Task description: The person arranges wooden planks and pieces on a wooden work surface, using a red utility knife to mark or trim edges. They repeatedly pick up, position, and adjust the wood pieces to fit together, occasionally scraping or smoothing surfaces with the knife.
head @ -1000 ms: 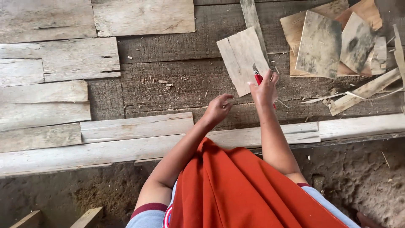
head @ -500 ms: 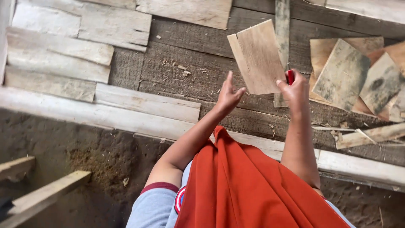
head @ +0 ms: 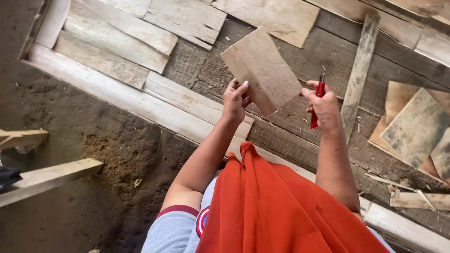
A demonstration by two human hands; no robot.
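Seen from above, the left hand (head: pixel 236 99) pinches the lower left edge of a thin wood sheet (head: pixel 262 69), held tilted in the air at twelve o'clock above a plank floor (head: pixel 286 126); the right hand (head: pixel 323 107), at two o'clock and just beside the sheet, is closed around a red cutter (head: pixel 317 100), blade end up. To work it cleanly, I judge the sheet needs a firmer, steadier hold, with left fingers clear of the blade's path; more sheets (head: pixel 415 129) lie at three o'clock.

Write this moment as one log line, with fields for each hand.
left hand: holds thin wooden board by its lower edge | right hand: grips red tool | below: plank floor
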